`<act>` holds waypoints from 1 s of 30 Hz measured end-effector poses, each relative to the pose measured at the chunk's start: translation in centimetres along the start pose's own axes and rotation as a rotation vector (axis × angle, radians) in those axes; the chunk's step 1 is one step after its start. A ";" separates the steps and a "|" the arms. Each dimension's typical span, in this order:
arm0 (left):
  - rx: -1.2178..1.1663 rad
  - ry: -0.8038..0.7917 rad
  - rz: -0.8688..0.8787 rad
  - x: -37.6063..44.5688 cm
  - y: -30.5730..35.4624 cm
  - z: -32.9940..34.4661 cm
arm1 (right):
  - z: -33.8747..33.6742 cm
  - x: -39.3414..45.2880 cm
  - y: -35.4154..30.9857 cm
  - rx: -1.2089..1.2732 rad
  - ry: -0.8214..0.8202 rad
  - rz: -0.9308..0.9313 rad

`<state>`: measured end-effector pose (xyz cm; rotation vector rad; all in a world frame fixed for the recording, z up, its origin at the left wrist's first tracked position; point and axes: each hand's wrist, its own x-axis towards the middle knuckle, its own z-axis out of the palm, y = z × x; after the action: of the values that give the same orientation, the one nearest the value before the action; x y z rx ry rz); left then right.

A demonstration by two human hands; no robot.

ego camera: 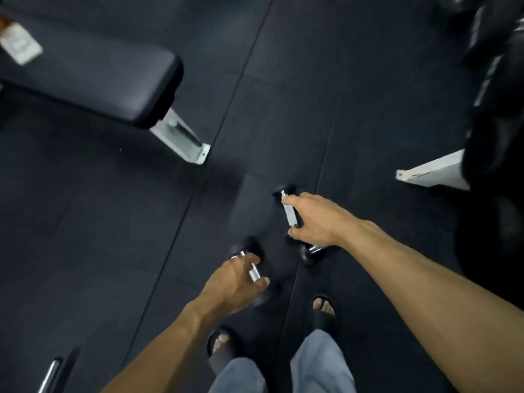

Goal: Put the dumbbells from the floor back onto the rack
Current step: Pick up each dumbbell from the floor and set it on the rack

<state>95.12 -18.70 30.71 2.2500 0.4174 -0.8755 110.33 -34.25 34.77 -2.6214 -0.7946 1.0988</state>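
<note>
Clearly the job is at its very start: both dumbbells lie on the floor [368, 109], and nothing in view has reached a rack yet.

The left hand [232, 282] curls over the chrome handle of the near dumbbell [254, 272], just ahead of the left foot. Its fingers [262, 282] wrap around the bar from above, but they are not clenched; whether the palm is already touching the bar cannot be told through the blur. The right hand [314, 219] reaches farther out to the far dumbbell [289, 214], which lies a little beyond and to the right of the first one. Thumb and fingers sit at either end of the bright handle, spread and half-curled, so the grip looks about to close rather than closed. The black heads of both weights seem to rest on the dark mat, though motion blur makes that hard to confirm.

A padded bench [119, 80] stands to the upper left, well apart from the weights. At the right edge a white frame foot [433, 171] pokes out beneath a dark, blurred mass; this may be the rack with weights on it, but that cannot be told for sure.

By my judgement, everything remains: closing both grips, lifting, carrying the pair over, and seating each one in a free slot.
</note>
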 end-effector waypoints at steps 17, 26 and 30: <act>-0.398 0.128 -0.342 20.4 -19.8 23.0 | 26.1 26.7 2.8 -0.157 -0.223 -0.192; -0.746 0.091 -0.211 24.0 -21.9 26.2 | 30.5 30.6 3.8 -0.102 -0.256 -0.282; -0.861 0.116 -0.227 24.3 -21.9 26.6 | 30.4 30.8 4.2 -0.048 -0.252 -0.310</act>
<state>89.09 -20.24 -10.96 1.4691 0.9157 -0.5172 108.49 -21.90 -6.85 -2.3144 -1.2429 1.3421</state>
